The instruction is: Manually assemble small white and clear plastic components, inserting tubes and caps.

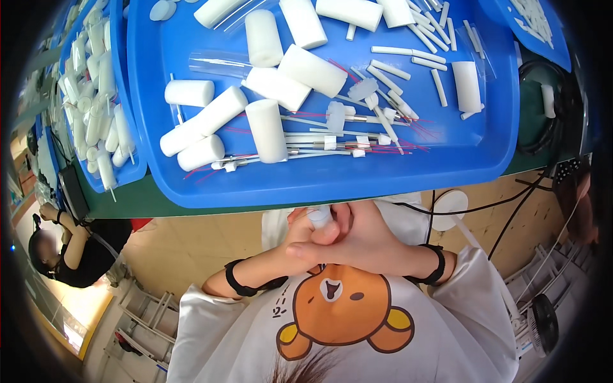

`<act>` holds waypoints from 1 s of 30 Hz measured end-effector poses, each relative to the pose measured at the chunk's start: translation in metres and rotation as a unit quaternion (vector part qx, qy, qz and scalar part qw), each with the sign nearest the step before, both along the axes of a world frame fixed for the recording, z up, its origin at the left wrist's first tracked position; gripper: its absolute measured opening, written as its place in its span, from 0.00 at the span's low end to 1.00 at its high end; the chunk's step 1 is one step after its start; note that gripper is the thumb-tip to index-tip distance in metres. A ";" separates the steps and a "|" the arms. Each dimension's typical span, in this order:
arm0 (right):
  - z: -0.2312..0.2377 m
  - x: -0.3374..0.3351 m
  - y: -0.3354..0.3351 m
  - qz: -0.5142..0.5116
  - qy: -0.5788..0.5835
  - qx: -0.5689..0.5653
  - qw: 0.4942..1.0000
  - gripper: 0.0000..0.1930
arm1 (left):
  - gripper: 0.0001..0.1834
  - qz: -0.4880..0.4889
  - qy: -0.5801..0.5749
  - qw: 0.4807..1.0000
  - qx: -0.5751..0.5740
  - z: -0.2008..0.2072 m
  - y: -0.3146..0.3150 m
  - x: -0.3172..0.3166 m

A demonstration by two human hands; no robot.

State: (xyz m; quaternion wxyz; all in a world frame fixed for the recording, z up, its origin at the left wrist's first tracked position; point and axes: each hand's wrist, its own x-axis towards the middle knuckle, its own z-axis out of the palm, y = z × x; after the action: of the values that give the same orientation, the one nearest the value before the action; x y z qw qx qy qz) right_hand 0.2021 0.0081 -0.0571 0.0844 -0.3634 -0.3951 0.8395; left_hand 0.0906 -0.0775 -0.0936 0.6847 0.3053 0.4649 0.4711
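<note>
Close in front of my body, just below the table's near edge, my two hands are pressed together. My left hand (299,223) has its fingers closed round a small whitish, rounded piece (319,217), of which only the top end shows. Against it lies my right hand (367,230), fingers curled and thumb stretched across the left hand. Whether the right fingers also grip the whitish piece is hidden. Beyond the hands, a blue tray (332,187) holds thick white foam cylinders (267,131), thin white tubes (438,88), clear plastic sleeves (220,64) and slim assemblies with red wires (319,142).
A second blue tray (139,171) full of white tubular parts stands at the left, and another blue tray (562,54) at the far right. Black cables (533,137) hang over the table's right side. A person (89,249) sits at the left; a black fan (543,325) is at lower right.
</note>
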 end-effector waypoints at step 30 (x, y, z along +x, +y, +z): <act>0.016 -0.007 0.012 -0.019 -0.051 -0.167 0.984 0.25 | 0.10 0.088 -0.415 0.880 -0.214 0.036 0.002 -0.011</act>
State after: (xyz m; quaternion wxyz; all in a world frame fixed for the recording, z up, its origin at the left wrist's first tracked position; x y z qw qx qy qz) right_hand 0.1956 0.0202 -0.0407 0.0181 -0.4224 -0.2465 0.8720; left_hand 0.0791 -0.0758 -0.0573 0.8189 -0.1141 0.2528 0.5024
